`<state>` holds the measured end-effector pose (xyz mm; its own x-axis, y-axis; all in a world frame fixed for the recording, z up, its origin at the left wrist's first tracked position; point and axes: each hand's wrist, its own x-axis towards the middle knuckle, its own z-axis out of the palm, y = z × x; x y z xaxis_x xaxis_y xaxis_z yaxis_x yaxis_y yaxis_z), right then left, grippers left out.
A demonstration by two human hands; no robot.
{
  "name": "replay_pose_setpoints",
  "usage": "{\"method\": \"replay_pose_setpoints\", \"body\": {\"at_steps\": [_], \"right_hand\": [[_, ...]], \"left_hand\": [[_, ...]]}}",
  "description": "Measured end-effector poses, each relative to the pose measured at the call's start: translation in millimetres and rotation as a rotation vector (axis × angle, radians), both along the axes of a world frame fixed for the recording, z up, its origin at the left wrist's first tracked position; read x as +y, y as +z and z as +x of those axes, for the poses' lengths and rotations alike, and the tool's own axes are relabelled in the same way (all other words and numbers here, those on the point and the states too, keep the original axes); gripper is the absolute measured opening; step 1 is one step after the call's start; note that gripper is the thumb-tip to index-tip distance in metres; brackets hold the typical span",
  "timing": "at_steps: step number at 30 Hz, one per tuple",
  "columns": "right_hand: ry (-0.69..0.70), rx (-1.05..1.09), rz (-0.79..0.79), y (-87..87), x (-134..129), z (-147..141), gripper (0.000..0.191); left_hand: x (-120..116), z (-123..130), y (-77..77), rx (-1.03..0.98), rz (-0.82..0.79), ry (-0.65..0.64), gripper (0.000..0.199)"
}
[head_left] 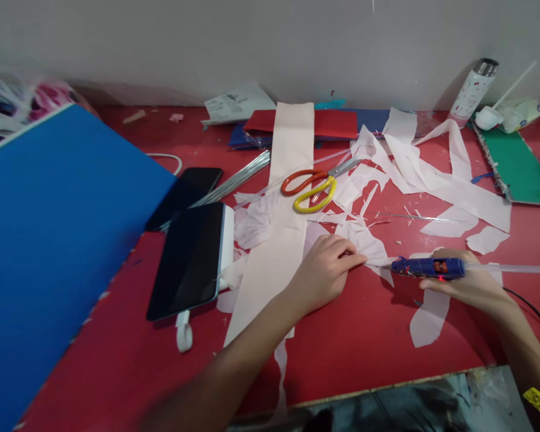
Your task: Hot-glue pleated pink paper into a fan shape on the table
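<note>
My left hand [326,270] pinches the edge of a gathered pale pink paper piece [363,239] lying on the red table [342,354]. In my right hand [468,288] is a blue hot glue gun [427,267], with a clear glue stick [508,269] out of its back end and a small red light lit. Its nozzle points left, at or very near the pinched paper; whether they touch I cannot tell. Beyond my left hand, scissors [317,187] with one orange and one yellow handle lie across a long cream strip [261,288].
Pale paper scraps [436,162] spread over the table's right half. To the left are a tablet [189,261], a phone [184,192], a bundle of wires [234,177] and a large blue board [67,240]. A bottle [472,93] and a green board [519,165] stand far right.
</note>
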<state>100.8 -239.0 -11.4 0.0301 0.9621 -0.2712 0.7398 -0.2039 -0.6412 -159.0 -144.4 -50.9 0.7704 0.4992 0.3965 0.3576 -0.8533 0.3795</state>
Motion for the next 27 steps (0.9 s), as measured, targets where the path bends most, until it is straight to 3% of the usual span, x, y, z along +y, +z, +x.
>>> {"method": "replay_pose_setpoints", "body": {"at_steps": [27], "right_hand": [[-0.012, -0.031, -0.018, -0.9, -10.6, 13.2, 0.039]], "left_hand": [[-0.9, 0.2, -0.4, 0.005, 0.041, -0.001, 0.036]]}}
